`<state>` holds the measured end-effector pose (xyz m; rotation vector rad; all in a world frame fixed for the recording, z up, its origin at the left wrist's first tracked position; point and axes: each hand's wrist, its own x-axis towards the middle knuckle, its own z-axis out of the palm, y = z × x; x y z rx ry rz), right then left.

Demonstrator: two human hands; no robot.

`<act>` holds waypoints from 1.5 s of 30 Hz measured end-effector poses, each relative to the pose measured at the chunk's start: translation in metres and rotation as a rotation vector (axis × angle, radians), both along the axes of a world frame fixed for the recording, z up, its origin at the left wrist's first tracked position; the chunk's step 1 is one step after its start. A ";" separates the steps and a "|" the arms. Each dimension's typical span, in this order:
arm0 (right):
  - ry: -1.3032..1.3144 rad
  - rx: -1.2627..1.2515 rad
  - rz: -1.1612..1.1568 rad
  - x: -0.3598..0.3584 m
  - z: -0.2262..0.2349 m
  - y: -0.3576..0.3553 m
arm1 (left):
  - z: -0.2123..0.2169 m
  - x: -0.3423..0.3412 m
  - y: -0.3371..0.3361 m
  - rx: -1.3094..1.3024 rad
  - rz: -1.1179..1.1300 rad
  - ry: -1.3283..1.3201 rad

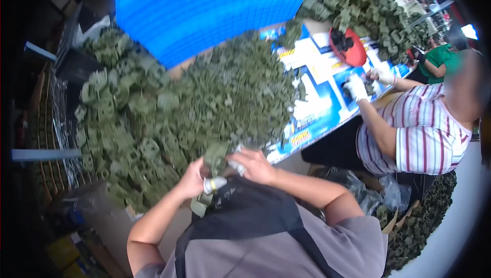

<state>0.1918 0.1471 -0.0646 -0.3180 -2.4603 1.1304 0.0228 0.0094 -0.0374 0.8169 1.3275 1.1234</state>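
Observation:
At the near edge of the heaped table, both my hands work close together in front of my dark apron. My left hand (193, 179) is closed, with white wrapping and a yellow band on its thumb, and grips a flat olive-green piece (216, 155), which looks like a moulded plastic part. Just to the right, my right hand (255, 166) is closed too, its white-covered fingers bent toward that piece; what they pinch is blurred. Another green piece (199, 206) lies below my left hand, against the apron. A large pile of similar green pieces (204, 93) spreads beyond both hands.
Behind the pile stands a large blue plastic crate (215, 9). On the right a co-worker in a striped shirt (414, 129) handles small parts with gloved hands, near a red bowl (350, 50). Clear plastic bags (388, 193) and more green pieces (429, 227) lie low at right.

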 end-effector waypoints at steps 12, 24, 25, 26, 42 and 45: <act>0.002 -0.468 -0.008 0.004 0.043 0.059 | -0.006 -0.020 0.016 -0.090 0.428 -0.235; -0.536 0.171 -0.623 0.106 -0.146 0.056 | -0.037 0.005 0.000 0.017 0.499 -0.621; -0.506 0.228 -0.649 0.116 -0.175 0.061 | -0.040 0.005 -0.001 -0.019 0.469 -0.665; -0.507 0.114 -0.631 0.106 -0.150 0.061 | -0.046 0.005 -0.005 -0.051 0.460 -0.715; -0.148 -0.640 -0.319 0.073 -0.014 0.066 | -0.004 0.018 0.018 -0.316 0.616 -0.612; -0.134 -0.786 -0.036 0.041 0.022 0.038 | -0.029 0.019 0.017 -0.347 0.589 -0.673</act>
